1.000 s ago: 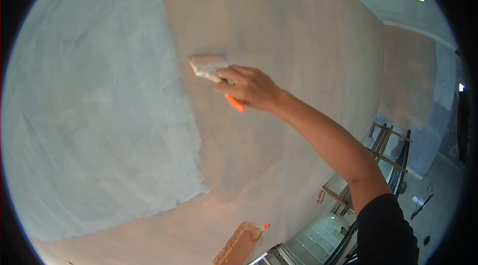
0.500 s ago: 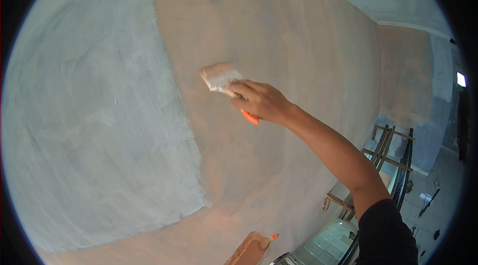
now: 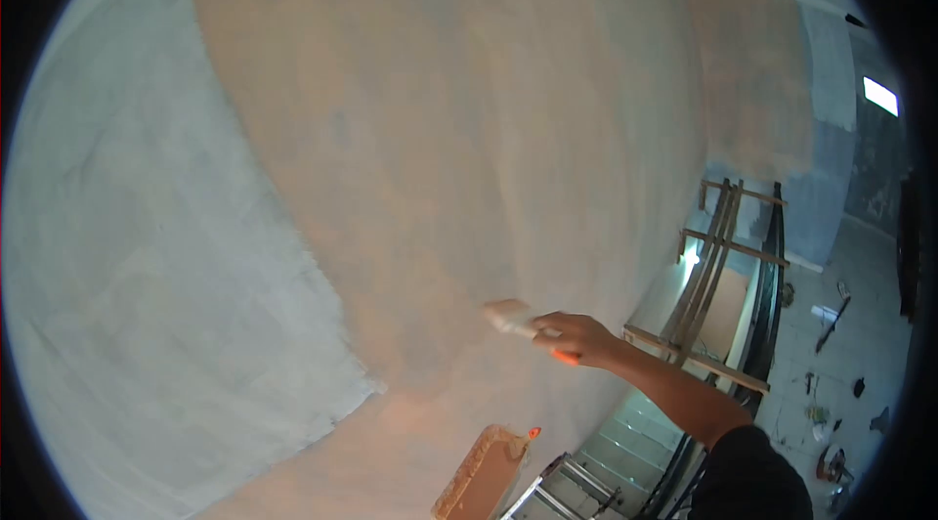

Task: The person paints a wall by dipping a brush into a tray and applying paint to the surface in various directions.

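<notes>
Our right hand (image 3: 576, 336) is closed around a paintbrush (image 3: 523, 323), fingers wrapped where the metal band meets the orange handle, whose tip pokes out below the hand. We grip it that far forward, we judge, so that the bristles can be pressed flat and steered closely. The bristles point left and up, loaded with pale peach paint, and they lie against the wall (image 3: 440, 149) or just off it; we cannot tell which from this angle. Our arm reaches out from the lower right in a dark sleeve (image 3: 757, 476), stretched nearly straight because the wall stands well away from our body.

Our left hand does not show anywhere in the view, so we cannot say what it is doing.

Most of the wall before us carries a peach coat, streaked and uneven. To the left lies a large grey patch (image 3: 147, 305) that is bare of peach, with a ragged border between the two colours. The brush sits to the right of that border, low on the peach part.

Below the brush, at the bottom edge, a paint tray (image 3: 481, 473) smeared with the same peach sits on what looks like the top of a ladder (image 3: 547, 500), kept near for reloading. Farther right, a wooden frame (image 3: 718, 256) stands by a stairwell, and tools lie scattered on the floor (image 3: 840, 325).
</notes>
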